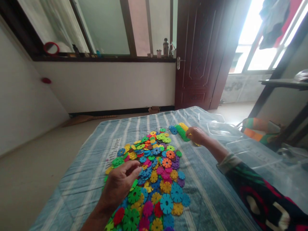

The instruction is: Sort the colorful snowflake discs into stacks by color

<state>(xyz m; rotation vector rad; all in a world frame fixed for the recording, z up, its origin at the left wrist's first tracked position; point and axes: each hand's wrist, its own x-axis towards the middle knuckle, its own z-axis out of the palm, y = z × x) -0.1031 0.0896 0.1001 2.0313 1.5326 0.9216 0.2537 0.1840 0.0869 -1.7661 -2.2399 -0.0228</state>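
Observation:
A heap of flower-shaped plastic discs (166, 186) in many colours is spread over the striped bed cover. My left hand (120, 179) hovers over the heap's left side, thumb and forefinger pinched together; whatever may be between them is too small to name. Beyond the heap, my right hand (196, 134) is at the right end of a row of sorted discs, its fingers curled and slightly blurred. That row has a few blue discs (172, 129), a green stack (182, 132) lying on its side and a yellow stack (183, 126). Some yellow shows under the right hand.
Clear plastic containers (225, 130) stand along the bed's right side. The striped bed cover (81, 170) bears printed lettering at left. A dark red door (198, 57) and a ledge (108, 59) with a flask (166, 48) are behind. A shelf (284, 84) juts in at right.

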